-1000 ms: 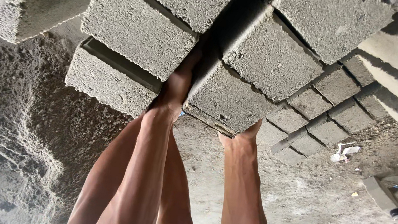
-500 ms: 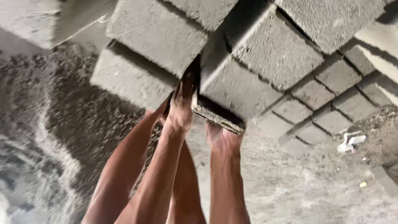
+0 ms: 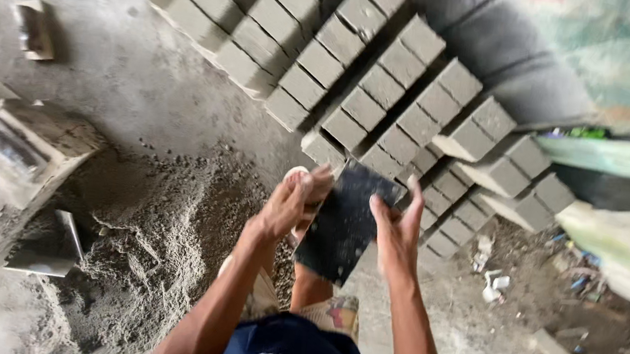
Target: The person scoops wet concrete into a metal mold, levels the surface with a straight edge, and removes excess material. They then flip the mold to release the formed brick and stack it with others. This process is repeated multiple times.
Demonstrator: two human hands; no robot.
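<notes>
Two hands on one dark board (image 3: pixel 343 222), held edgewise above the floor, beside block rows (image 3: pixel 360 70). Risk: board could slip, since the grip is light. Left hand (image 3: pixel 289 204) curls loosely on its left edge; right hand (image 3: pixel 397 229), fingers spread, presses its right edge.

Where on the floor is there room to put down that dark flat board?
Bare concrete floor lies open between the rows of grey blocks and the mortar pile. It is crowded under the hands, where the dark board hangs above the nearest blocks, and at the right, where litter is scattered.
</notes>
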